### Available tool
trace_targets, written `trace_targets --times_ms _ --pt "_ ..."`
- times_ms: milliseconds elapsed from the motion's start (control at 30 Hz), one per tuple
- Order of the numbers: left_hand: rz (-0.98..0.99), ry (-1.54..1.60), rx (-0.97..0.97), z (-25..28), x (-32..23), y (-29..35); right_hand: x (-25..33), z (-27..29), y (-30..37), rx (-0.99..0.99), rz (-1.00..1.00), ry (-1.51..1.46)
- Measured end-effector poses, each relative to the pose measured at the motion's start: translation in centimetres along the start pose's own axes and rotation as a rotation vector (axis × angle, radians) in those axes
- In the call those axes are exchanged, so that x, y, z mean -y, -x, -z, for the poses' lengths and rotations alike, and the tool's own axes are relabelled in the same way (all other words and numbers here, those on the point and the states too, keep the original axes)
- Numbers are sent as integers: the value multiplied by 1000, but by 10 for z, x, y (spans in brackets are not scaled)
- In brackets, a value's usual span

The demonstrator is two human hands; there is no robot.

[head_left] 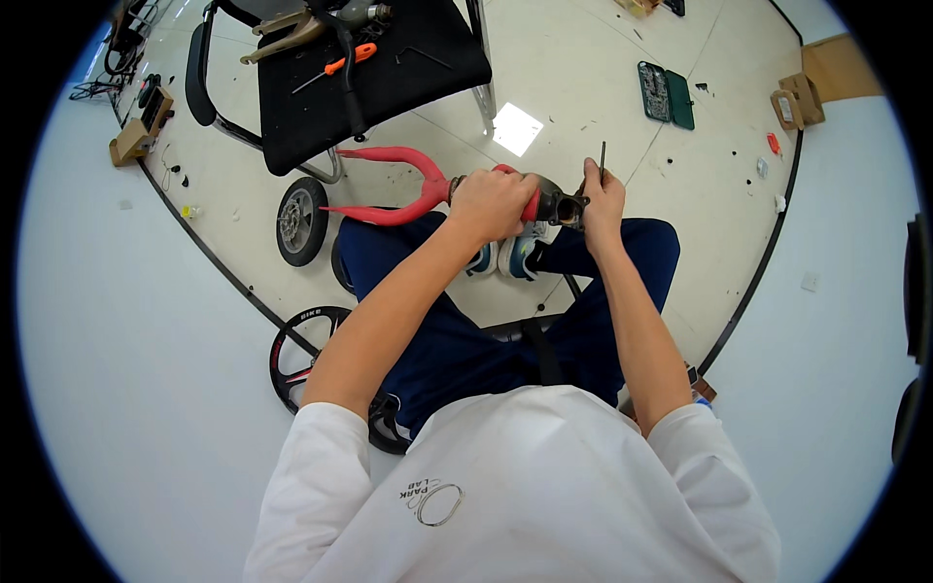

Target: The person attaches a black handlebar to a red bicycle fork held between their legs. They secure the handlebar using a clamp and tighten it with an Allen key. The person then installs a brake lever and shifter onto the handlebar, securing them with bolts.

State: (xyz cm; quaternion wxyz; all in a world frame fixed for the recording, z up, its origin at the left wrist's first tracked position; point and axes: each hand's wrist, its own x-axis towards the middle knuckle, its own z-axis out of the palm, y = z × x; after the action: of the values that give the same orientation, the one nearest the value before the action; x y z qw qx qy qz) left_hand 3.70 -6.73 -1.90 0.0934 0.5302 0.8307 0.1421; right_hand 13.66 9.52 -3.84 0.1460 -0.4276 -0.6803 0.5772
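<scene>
My left hand (494, 204) is wrapped round the middle of a red bicycle fork (424, 199), held above my lap. The fork's two curved legs stretch out to the left. At its right end sits a black metal clamp piece (561, 208) with a round opening. Beside that piece, my right hand (604, 206) is closed on a hex key (603, 155), a thin dark rod whose upper end stands above the fingers. Its lower end is hidden behind the hand and the clamp piece.
Ahead stands a black chair (408, 102) bearing an orange-handled screwdriver (352, 58), another hex key (428, 57) and metal bike parts. Small wheels (302, 222) are at my left. An open green tool case (682, 100) lies far right, with cardboard boxes (801, 99) by the wall.
</scene>
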Motion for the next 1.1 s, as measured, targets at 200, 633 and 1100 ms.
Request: trace_targets --times_ms 200,633,1100 --pt "6 3 18 2 -6 -12 48 47 26 52 634 303" --pt "-70 -29 85 7 -21 -31 35 63 44 373 707 708" --pt "-33 -43 91 2 -30 -53 79 53 7 494 551 1030"
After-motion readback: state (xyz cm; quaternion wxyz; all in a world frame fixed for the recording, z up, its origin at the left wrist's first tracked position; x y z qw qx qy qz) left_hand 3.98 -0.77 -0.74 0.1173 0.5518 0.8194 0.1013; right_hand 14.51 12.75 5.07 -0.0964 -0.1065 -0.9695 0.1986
